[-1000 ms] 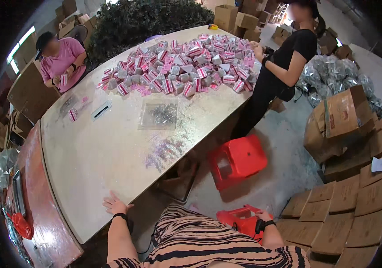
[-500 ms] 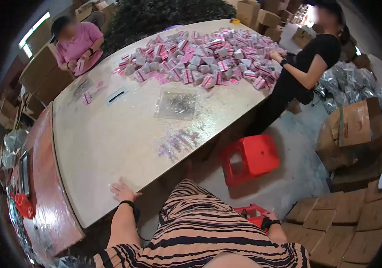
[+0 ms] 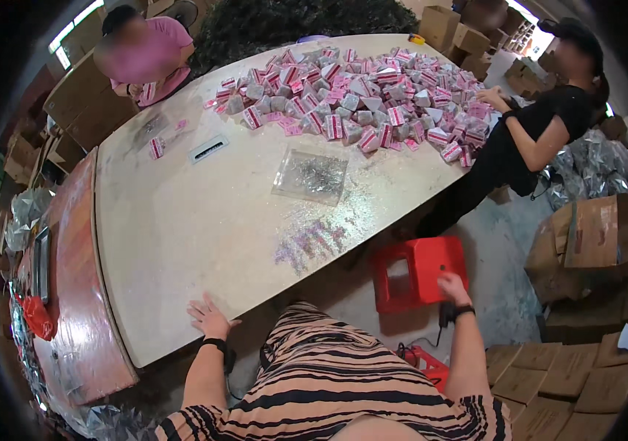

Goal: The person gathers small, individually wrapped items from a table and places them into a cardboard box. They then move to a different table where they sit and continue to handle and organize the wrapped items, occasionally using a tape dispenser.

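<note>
My left hand [image 3: 210, 317] rests on the near edge of the pale table [image 3: 182, 250], fingers spread flat. My right hand [image 3: 454, 288] is out in front of my body, its fingers curled in, with nothing visible in them. It overlaps the right part of a red plastic stool [image 3: 424, 268] that stands on the floor beside the table; whether it touches the stool I cannot tell. A second red plastic piece [image 3: 431, 367] shows by my right forearm, mostly hidden by my striped clothing. Dark bands circle both wrists.
Many small pink-and-white packets [image 3: 351, 99] are heaped across the table's far side. A clear flat tray [image 3: 312, 175] with silvery bits and a small white-framed item [image 3: 209, 148] lie nearer. Two people stand at the far left and right. Cardboard boxes [image 3: 571, 375] fill the lower right.
My right hand has moved forward from the lower red piece to the red stool. My left hand stays on the table edge. The view has shifted slightly.
</note>
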`<state>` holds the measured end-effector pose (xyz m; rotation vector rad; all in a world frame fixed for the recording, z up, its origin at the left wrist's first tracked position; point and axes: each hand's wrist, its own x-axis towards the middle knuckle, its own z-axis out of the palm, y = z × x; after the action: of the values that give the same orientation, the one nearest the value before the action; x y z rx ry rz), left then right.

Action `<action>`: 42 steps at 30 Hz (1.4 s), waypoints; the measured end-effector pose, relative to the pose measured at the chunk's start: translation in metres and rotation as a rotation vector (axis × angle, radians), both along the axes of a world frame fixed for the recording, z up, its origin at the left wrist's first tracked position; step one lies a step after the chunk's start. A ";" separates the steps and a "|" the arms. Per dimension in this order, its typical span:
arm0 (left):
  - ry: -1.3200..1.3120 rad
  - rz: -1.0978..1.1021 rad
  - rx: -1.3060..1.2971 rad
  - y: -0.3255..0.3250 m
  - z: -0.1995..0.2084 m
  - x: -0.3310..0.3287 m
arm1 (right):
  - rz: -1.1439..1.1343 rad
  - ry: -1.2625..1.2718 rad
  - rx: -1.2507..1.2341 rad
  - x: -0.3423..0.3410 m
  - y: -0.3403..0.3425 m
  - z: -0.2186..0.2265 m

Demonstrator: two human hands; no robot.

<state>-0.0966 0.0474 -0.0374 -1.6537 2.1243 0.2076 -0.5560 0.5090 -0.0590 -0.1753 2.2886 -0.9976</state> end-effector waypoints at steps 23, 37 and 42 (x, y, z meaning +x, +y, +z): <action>0.373 0.001 0.107 -0.059 0.017 0.014 | 0.618 0.808 -0.272 0.030 -0.414 0.012; 0.608 -0.117 -0.111 -0.091 0.004 0.007 | 1.108 0.477 -0.398 0.131 -0.494 0.021; 0.682 -0.198 -0.115 -0.087 0.024 -0.030 | 0.839 0.490 -0.411 0.079 -0.444 0.014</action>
<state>-0.1270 -0.0399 -0.0133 -1.5616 2.8233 0.6786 -0.4767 0.0654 -0.0449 -1.5463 2.0134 -0.9910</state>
